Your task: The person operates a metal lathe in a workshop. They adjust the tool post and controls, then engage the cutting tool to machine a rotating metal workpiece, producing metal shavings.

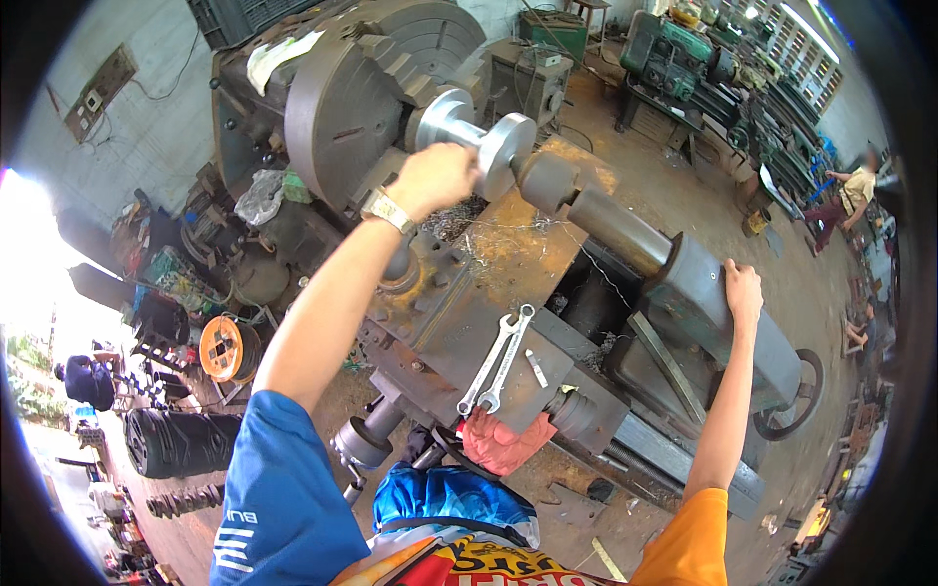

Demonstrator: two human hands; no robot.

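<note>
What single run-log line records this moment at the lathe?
left hand: on flanged steel workpiece in chuck | right hand: resting on tailstock | wrenches: lying on carriage

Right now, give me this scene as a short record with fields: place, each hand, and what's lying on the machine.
Place: workshop, at a large metal lathe
Left hand: on the shiny metal workpiece mounted at the chuck
Right hand: resting on the grey tailstock
On the carriage: two wrenches side by side
Below: red rag
Background: person seated far right
</note>
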